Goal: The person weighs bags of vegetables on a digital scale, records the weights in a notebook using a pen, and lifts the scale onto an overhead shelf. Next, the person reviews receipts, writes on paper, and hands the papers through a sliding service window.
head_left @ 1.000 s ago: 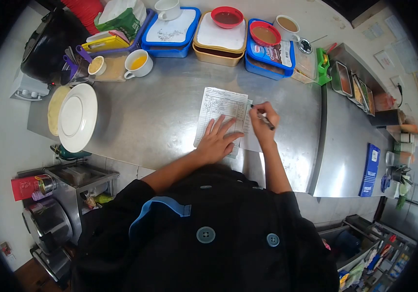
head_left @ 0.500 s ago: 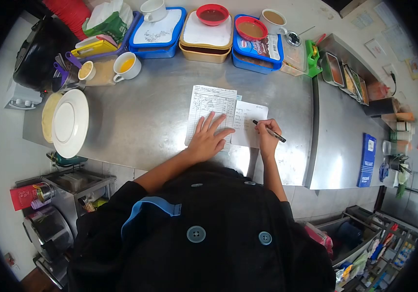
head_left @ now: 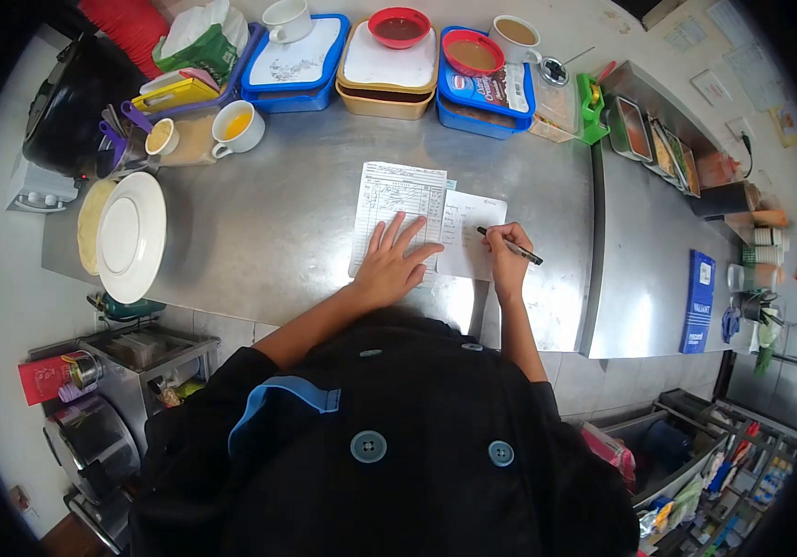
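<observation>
My left hand (head_left: 387, 269) lies flat with its fingers spread on a printed form (head_left: 403, 190) filled with handwriting. Right beside the form is a white sheet (head_left: 462, 246) bearing a short handwritten list. A black pen (head_left: 521, 251) is gripped in my right hand (head_left: 508, 260), its tip over the right part of that sheet. Both papers rest on the steel table (head_left: 296, 213). My right hand's side is by the sheet's right edge.
Lidded tubs (head_left: 292, 60) with cups and red bowls (head_left: 398, 28) line the back. Stacked white plates (head_left: 132, 237) stand at the left edge, near a cup of yellow liquid (head_left: 239, 125). A blue record book (head_left: 699, 302) lies on the right counter.
My right hand has shifted down and right from the upper part of the white sheet, uncovering its list. The whole view has slid slightly, moving the scene left.
</observation>
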